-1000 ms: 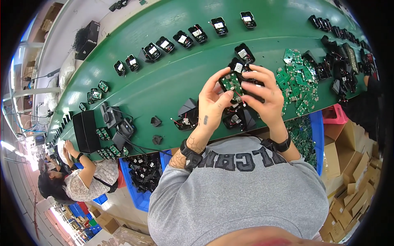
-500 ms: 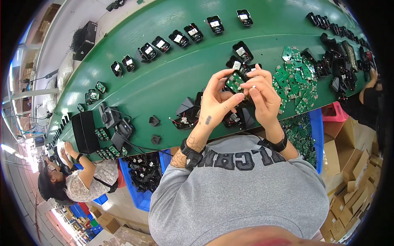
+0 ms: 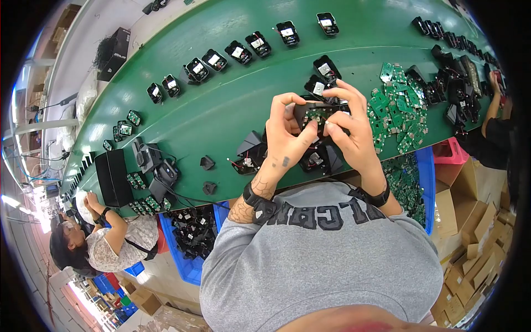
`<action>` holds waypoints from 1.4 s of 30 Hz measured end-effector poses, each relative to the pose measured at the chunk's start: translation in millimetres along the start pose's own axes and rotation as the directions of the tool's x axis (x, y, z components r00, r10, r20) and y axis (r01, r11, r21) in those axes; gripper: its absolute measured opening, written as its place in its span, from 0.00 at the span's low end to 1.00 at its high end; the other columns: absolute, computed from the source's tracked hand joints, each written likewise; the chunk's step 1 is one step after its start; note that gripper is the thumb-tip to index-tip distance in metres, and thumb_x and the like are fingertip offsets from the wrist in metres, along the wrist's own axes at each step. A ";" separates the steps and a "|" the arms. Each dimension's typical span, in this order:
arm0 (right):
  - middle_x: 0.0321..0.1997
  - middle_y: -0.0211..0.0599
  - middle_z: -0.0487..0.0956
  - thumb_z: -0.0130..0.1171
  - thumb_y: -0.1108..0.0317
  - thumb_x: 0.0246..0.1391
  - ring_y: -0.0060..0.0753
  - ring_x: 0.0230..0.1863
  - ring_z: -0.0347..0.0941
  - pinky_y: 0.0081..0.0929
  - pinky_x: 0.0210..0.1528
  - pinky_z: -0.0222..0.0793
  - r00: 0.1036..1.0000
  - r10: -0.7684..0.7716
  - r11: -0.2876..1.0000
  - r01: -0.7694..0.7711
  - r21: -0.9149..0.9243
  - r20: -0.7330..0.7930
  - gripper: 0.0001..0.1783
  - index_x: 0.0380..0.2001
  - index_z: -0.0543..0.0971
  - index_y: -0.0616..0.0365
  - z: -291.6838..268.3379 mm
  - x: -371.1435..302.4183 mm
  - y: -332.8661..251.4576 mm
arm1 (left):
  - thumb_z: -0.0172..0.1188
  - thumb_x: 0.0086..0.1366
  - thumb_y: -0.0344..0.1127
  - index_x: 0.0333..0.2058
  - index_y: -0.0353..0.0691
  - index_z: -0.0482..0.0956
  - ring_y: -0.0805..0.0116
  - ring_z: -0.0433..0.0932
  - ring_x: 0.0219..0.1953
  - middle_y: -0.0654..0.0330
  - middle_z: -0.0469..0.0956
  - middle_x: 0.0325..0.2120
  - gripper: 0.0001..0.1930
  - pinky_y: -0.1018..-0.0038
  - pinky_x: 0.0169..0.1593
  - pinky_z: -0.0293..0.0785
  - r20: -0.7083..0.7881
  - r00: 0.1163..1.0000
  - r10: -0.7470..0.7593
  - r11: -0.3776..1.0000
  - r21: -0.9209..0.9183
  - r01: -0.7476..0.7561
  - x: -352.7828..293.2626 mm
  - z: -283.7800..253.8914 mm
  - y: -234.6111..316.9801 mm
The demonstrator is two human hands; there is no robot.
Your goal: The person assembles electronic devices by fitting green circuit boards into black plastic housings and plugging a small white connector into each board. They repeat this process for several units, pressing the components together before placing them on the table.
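Above the near side of the bench, my left hand (image 3: pixel 287 135) is closed around a small black plastic housing (image 3: pixel 301 112), its thumb pressed along the near edge. A green circuit board (image 3: pixel 313 115) sits in the housing's opening. At the board's right side, my right hand (image 3: pixel 357 133) pinches a small white piece (image 3: pixel 327 125) between thumb and finger; it looks like a connector, though its wire is hidden. Just beyond my hands lie more open black housings (image 3: pixel 326 67). Others with red wires (image 3: pixel 249 160) rest beside and below my hands.
A pile of green circuit boards (image 3: pixel 401 110) lies to the right. Several black housings (image 3: pixel 239 52) form a row across the green bench (image 3: pixel 221 116). Blue bins (image 3: pixel 191 270) stand below the edge. Co-workers (image 3: pixel 110 243) sit at left and far right.
The housing has tilted in my left hand, so its board shows less. My right hand has brought the small white piece left, close to the board, and its upper fingers have spread.
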State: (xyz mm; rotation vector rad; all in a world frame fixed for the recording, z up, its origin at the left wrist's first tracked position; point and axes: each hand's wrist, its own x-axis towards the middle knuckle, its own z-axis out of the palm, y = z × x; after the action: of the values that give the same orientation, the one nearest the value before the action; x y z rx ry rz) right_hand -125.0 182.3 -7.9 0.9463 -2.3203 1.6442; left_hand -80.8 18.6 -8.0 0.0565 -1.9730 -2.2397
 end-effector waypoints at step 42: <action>0.46 0.37 0.80 0.70 0.76 0.40 0.35 0.48 0.75 0.31 0.50 0.72 0.936 0.344 0.910 -0.353 0.217 0.077 0.11 0.27 0.77 0.62 -3.2 0.2 15.5 | 0.61 0.54 0.22 0.45 0.36 0.66 0.79 0.80 0.30 0.61 0.77 0.29 0.20 0.82 0.33 0.78 -0.041 0.999 -0.007 0.941 0.337 0.021 -6.1 7.2 6.5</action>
State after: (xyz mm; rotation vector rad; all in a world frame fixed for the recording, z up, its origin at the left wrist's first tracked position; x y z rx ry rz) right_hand -134.7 188.2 -18.9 0.6223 -2.4776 2.0832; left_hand -75.1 25.7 -1.1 0.1538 -2.3175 -1.8652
